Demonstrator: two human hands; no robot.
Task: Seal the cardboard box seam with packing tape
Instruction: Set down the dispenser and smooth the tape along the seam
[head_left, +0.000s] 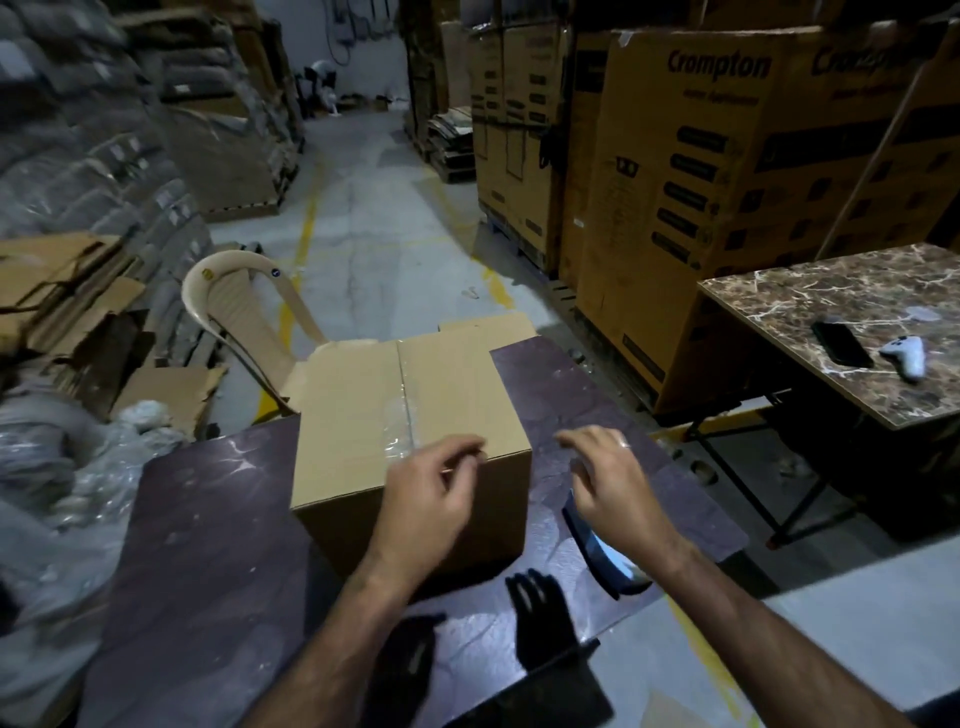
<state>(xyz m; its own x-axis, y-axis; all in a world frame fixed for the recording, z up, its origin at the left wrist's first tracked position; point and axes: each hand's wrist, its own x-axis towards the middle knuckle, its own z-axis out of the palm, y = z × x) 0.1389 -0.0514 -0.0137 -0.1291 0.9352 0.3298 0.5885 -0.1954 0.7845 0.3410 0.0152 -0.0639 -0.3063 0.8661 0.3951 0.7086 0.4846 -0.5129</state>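
left hand (431, 499) is curled over the cardboard box (343, 415) seam (399, 374), seemingly to press tape (395, 435), grip unclear; right hand (613, 486) is held slack, empty.

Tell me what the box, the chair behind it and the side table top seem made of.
Box: matte brown cardboard, folded flaps. Chair: beige moulded plastic, slight sheen. Side table top: brown marble pattern with white veins; its pale edge suggests laminate on board.
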